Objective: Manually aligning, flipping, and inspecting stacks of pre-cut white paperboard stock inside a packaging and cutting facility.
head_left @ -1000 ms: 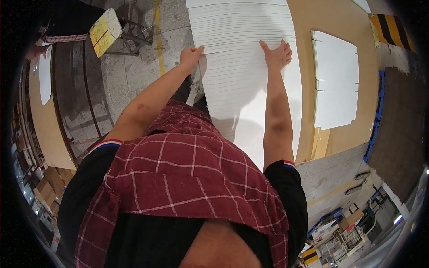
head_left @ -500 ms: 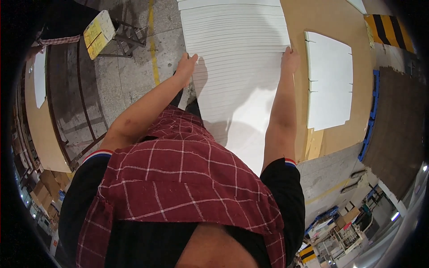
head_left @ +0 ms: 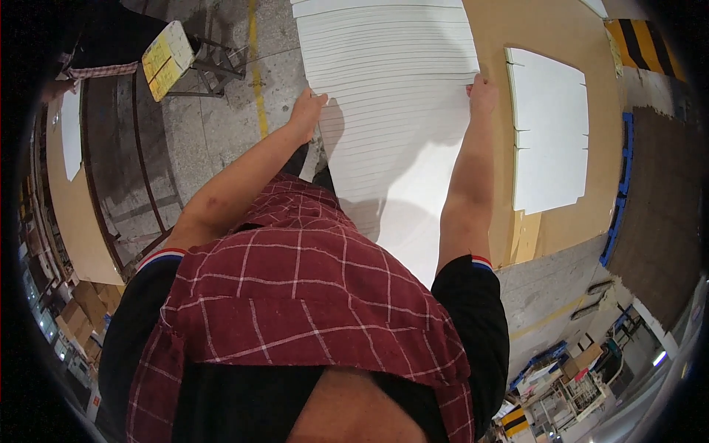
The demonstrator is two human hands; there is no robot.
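Note:
A long spread of overlapping white cardboard sheets lies in front of me, their edges showing as many thin parallel lines. My left hand is closed at its left edge, the thumb reaching onto the top and the other fingers partly hidden. At the right edge, about level with the left, my right hand is closed on the side of the sheets. Both arms are stretched forward, and their shadows fall across the white surface.
On the brown board to the right lies a pile of slotted white card pieces. A stool stands at the far left, near another person's hand. A blue pallet with a dark stack is at the far right.
The view has shifted slightly, so the surroundings sit a little differently. Both hands stay at the sheets' edges, and the sheets look nearly unchanged.

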